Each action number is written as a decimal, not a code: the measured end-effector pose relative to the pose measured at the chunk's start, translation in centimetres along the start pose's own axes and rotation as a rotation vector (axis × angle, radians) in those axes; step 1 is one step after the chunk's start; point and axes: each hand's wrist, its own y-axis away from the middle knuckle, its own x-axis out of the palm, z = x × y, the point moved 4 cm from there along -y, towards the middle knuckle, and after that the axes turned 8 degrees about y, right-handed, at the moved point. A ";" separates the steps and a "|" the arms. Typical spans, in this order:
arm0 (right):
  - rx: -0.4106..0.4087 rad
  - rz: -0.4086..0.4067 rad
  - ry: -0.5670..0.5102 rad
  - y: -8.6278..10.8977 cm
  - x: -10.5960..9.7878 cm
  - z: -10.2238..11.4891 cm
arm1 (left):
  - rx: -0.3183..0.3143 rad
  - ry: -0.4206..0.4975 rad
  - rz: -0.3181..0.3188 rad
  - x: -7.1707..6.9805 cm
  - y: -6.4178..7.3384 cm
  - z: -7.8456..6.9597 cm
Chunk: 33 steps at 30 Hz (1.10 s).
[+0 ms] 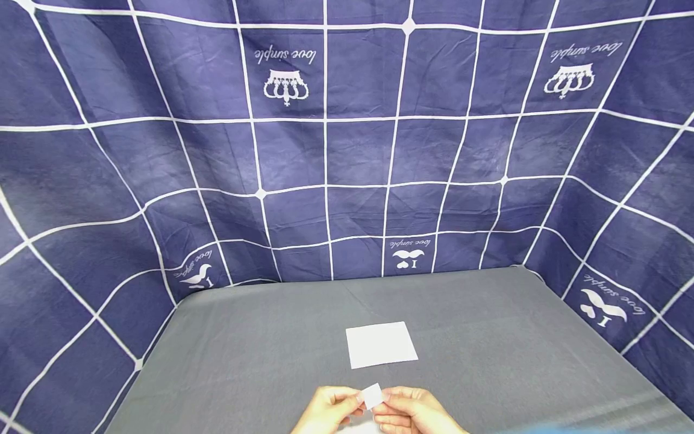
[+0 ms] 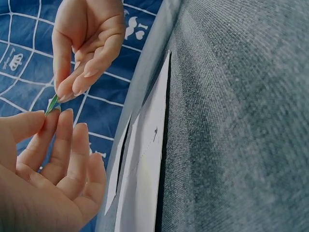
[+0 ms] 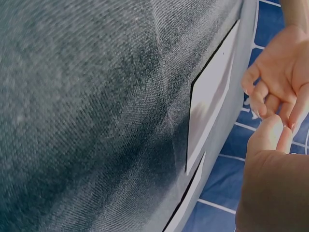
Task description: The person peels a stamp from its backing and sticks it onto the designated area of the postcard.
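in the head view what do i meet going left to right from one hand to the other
left hand → white square → right hand

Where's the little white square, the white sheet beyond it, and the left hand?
Little white square (image 1: 372, 396): head view, its flat face.
White sheet (image 1: 382, 345): head view, its middle.
Left hand (image 1: 326, 410): head view, its middle.

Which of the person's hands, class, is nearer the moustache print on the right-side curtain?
Right. The right hand is left of the moustache print; the left hand is farther left, beyond the small white piece.
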 end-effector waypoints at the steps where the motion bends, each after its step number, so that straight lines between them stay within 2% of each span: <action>1: -0.003 0.002 0.000 0.0 0.0 0.0 | 0.006 -0.002 0.005 0.0 0.0 0.0; 4: -0.010 0.017 -0.005 0.0 0.1 0.0 | 0.018 -0.003 0.019 -0.1 0.1 -0.1; 11: -0.007 0.025 -0.019 0.0 0.2 -0.1 | -0.021 0.005 0.020 -0.1 0.2 -0.2; 15: -0.006 0.024 -0.016 0.1 0.3 -0.2 | -0.006 -0.010 0.024 0.0 0.2 -0.2; 24: -0.006 0.008 0.039 0.2 0.3 -0.3 | -0.004 -0.012 0.030 -0.2 0.2 0.1; 28: -0.009 0.004 0.059 0.1 0.3 -0.3 | 0.026 -0.024 0.045 -0.3 0.2 -0.1; 33: -0.017 -0.026 0.109 0.1 0.5 -0.4 | 0.093 -0.004 0.080 0.1 0.2 -0.3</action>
